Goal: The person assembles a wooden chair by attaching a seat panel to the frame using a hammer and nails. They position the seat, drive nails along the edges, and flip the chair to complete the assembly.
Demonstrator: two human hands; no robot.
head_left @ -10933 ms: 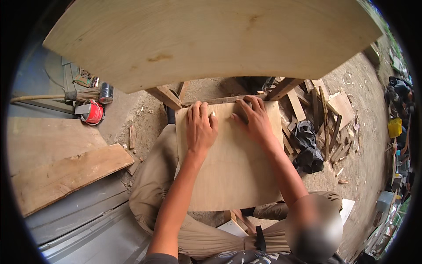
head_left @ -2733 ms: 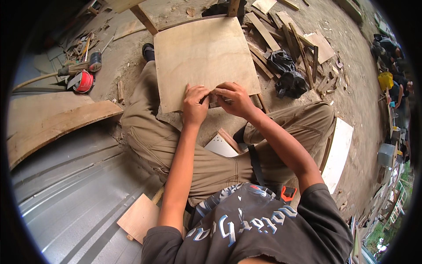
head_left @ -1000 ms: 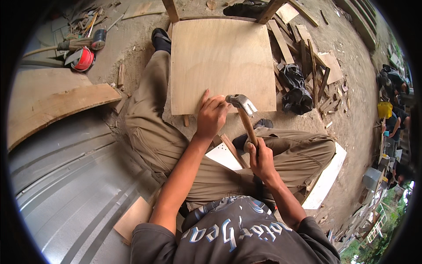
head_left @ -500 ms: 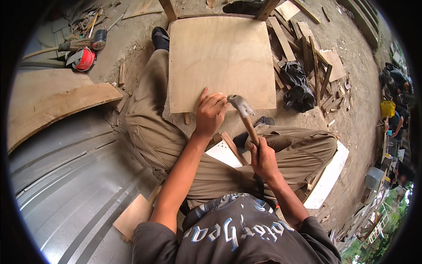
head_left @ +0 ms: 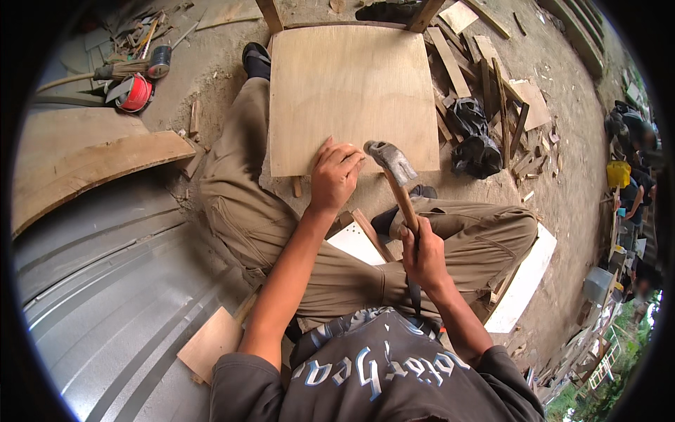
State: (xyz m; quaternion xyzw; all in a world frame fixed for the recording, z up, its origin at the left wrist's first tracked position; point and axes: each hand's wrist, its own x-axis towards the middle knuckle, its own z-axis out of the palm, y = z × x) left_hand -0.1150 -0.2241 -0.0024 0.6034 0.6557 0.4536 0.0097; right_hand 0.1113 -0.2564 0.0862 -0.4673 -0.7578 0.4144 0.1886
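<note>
A claw hammer [head_left: 399,184] with a wooden handle is gripped in my right hand [head_left: 425,254], closed low around the handle. Its metal head hovers just right of my left fingertips, over the near part of a square plywood panel [head_left: 351,84]. My left hand [head_left: 336,174] rests at the panel's near edge, thumb and fingers drawn together in a pinch. Whatever they hold is too small or hidden to make out. The panel lies between my legs, with two wooden legs [head_left: 270,15] rising at its far corners.
Wood offcuts [head_left: 451,62] and a black plastic bag [head_left: 478,155] lie right of the panel. On the left are a curved board [head_left: 105,165], a grey metal sheet [head_left: 105,330], a red container [head_left: 135,95] and a can [head_left: 159,62]. Other people are at the far right.
The hammer head has shifted slightly right, away from my left fingertips, and turned a little. My left hand stays at almost the same spot on the panel.
</note>
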